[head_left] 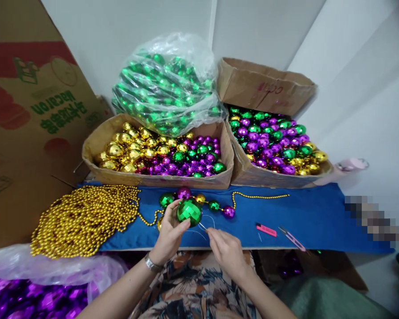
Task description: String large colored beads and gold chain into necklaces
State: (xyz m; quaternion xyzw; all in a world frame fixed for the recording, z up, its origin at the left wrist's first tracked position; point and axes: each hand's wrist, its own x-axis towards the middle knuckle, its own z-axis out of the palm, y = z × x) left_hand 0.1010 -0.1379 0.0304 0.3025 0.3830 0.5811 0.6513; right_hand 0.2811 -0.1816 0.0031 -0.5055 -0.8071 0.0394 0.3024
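Observation:
My left hand (pixel 169 230) is closed around a large shiny green faceted ball (pixel 190 211), holding it above the blue cloth (pixel 136 239). Pinched in the fingers of my right hand (pixel 228 250) is a thin silver needle (pixel 202 226), its far end at the ball's lower right side. Whether it has entered the ball I cannot tell. Pale thread (pixel 213 219) loops out beside it. Just behind lies a string of balls with a purple ball (pixel 184 193), a gold ball (pixel 200 198) and a smaller green ball (pixel 214 205), joined to gold bead chain (pixel 252 195).
A heap of gold bead chain (pixel 86 217) lies left. Cardboard boxes (pixel 159 179) (pixel 266 179) of coloured balls stand behind, beneath a plastic bag (pixel 166 84) of green balls. A pink cutter (pixel 266 230) and small pink-handled snips (pixel 292 239) rest at right.

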